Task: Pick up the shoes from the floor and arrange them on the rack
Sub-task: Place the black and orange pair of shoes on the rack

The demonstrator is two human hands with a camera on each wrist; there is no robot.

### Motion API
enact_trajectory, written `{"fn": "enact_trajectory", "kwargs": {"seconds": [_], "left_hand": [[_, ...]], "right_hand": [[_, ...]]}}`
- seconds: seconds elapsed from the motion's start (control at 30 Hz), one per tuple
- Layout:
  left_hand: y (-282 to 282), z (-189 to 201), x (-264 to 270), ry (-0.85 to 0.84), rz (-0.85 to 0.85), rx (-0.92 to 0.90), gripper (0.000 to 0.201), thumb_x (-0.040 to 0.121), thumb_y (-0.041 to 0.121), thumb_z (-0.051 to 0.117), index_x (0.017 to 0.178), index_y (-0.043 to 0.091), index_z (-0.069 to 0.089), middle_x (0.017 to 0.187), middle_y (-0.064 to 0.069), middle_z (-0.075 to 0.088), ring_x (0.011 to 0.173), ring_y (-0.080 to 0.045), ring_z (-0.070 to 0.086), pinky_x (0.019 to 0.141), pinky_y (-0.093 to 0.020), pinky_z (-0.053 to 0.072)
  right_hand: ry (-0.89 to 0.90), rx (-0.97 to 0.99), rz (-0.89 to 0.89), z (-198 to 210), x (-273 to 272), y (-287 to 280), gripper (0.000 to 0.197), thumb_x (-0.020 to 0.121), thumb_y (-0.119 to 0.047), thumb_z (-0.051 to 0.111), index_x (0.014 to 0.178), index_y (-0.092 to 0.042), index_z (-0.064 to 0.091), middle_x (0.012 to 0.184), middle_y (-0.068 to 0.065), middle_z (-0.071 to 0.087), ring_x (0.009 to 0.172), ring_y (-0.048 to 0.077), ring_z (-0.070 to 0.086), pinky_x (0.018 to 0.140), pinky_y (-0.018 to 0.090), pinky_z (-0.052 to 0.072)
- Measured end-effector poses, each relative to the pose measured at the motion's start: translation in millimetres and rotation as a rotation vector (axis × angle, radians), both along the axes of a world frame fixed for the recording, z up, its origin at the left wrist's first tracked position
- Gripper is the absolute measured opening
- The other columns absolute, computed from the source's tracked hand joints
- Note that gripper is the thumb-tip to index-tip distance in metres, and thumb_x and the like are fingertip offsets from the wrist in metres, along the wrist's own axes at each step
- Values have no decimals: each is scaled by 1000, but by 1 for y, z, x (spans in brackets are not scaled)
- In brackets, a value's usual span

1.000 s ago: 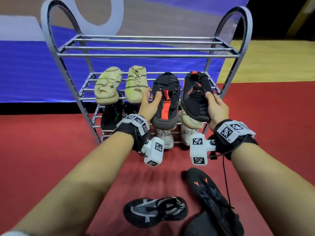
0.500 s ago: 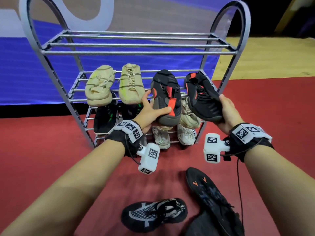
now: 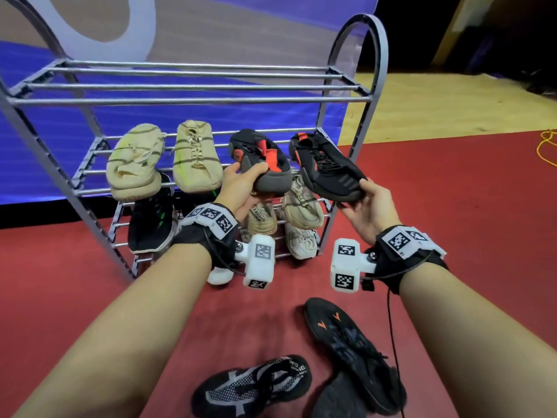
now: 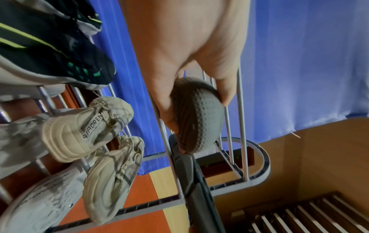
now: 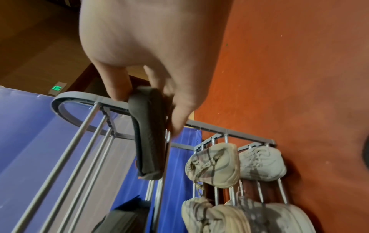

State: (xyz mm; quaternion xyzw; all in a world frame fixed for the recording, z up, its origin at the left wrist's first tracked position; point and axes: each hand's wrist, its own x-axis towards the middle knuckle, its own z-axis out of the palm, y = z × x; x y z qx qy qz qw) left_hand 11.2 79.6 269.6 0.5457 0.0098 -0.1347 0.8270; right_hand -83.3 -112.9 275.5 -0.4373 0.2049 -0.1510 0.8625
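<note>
While my left hand gripped the black-and-red knit sneaker and my right hand its mate on the grey wire rack's middle shelf, either heel, overhanging the front bar, risked tipping off on release.

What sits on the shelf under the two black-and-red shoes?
Beige sneakers sit on the lower shelf, one marked with lettering. The left hand and the shoes cover parts.
</note>
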Motion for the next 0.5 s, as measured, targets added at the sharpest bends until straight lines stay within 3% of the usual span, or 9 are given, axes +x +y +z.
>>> {"fn": "enact_trajectory", "kwargs": {"seconds": [0.03, 0.1, 0.17, 0.23, 0.3, 0.4, 0.5], "left_hand": [[-1, -2, 1, 8, 15, 0, 27, 88, 4, 59, 112, 4, 49, 100, -17, 63, 79, -23, 64, 55, -35, 58], [-4, -8, 0, 30, 23, -5, 36, 88, 3, 58, 121, 4, 46, 110, -18, 62, 82, -24, 65, 62, -37, 58], [-7, -15, -4, 55, 6, -17, 44, 89, 5, 60, 126, 15, 39, 117, -11, 60, 89, -24, 65, 75, -44, 55], [-7, -20, -9, 107, -51, -50, 56, 90, 9, 60, 133, 26, 30, 116, -2, 56, 92, -22, 64, 81, -50, 53], [-6, -22, -10, 124, -92, -76, 67, 89, 9, 61, 139, 32, 22, 117, 4, 54, 94, -20, 63, 80, -52, 53], [-6, -24, -10, 87, -77, -40, 71, 88, 3, 60, 141, 27, 20, 123, 1, 54, 95, -19, 63, 75, -45, 55], [-8, -22, -10, 79, -42, -66, 62, 88, -1, 58, 137, 22, 26, 119, -3, 56, 94, -22, 64, 76, -45, 55]], "right_hand": [[20, -1, 32, -3, -1, -3, 23, 96, -10, 37, 104, -27, 50, 100, -3, 68, 91, 19, 64, 67, 33, 53], [28, 51, 46, -7, -2, -6, 38, 99, -10, 32, 128, -34, 39, 123, -2, 54, 109, 29, 58, 74, 42, 50], [33, 90, 21, -9, -1, -8, 48, 100, -7, 31, 145, -24, 28, 126, 3, 52, 109, 31, 58, 74, 43, 53], [39, 80, 7, -9, 0, -9, 33, 99, -7, 30, 128, -11, 47, 112, 7, 62, 96, 25, 62, 60, 35, 59], [43, 61, -1, -9, 0, -7, 27, 98, -4, 28, 104, -10, 54, 100, 7, 64, 91, 23, 62, 54, 34, 58], [5, 16, -17, -4, 1, -4, 29, 96, 2, 25, 99, -10, 51, 97, 8, 62, 90, 26, 62, 63, 43, 53], [-38, 11, -26, 3, 3, -3, 30, 95, 4, 24, 96, -11, 50, 97, 8, 62, 87, 24, 63, 60, 38, 58]]}}
